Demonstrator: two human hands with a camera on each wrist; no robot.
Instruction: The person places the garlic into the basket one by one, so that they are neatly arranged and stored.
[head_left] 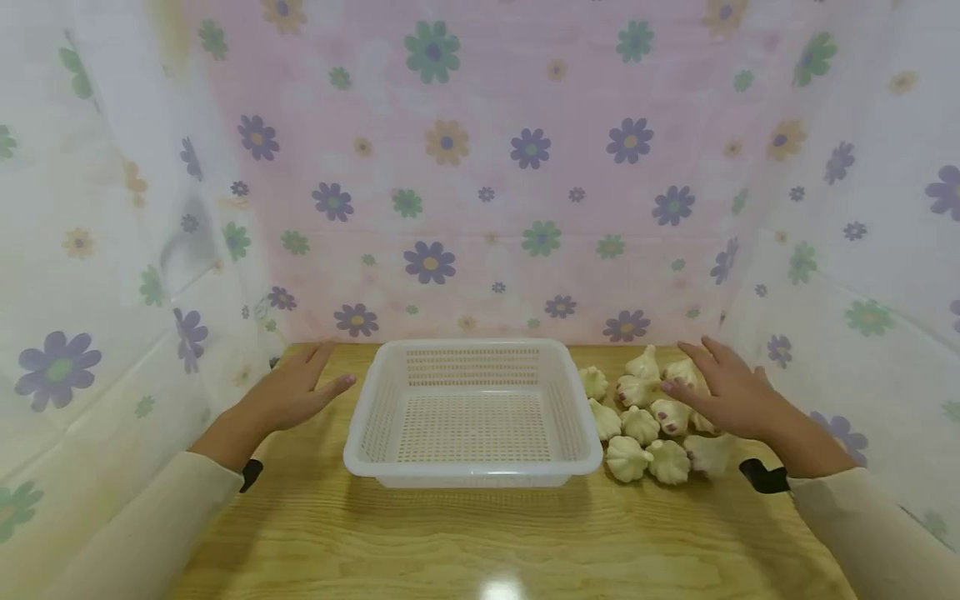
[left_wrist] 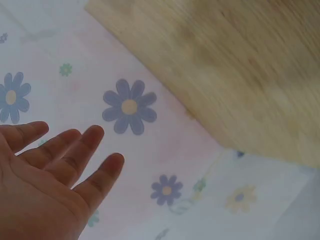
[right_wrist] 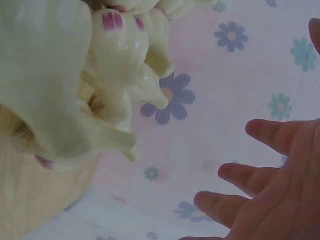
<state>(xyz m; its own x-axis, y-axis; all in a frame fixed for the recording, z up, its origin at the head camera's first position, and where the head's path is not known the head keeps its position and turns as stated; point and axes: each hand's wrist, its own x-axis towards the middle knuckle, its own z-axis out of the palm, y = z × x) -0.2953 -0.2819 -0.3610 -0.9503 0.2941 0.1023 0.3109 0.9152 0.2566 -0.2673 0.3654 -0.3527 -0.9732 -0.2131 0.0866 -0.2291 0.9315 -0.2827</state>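
Note:
A white plastic basket (head_left: pixel 472 469) with slotted walls stands in the middle of the wooden table, nothing inside it. To its right lies a heap of several garlic bulbs (head_left: pixel 640 425), pale with a few purple marks. My left hand (head_left: pixel 288 392) is held to the left of the basket, fingers straight and thumb spread toward it. Over the right edge of the heap is my right hand (head_left: pixel 731 396), its fingers extended and apart. Garlic bulbs (right_wrist: pixel 117 55) loom close in the right wrist view, apart from the fingers. Neither hand holds anything.
The wooden table (head_left: pixel 450 533) runs back to a flowered cloth (head_left: pixel 487 167), which also hangs along both sides. Dark wrist straps (head_left: pixel 763 477) show at the sleeves. In the left wrist view the table's edge meets the cloth beside the hand.

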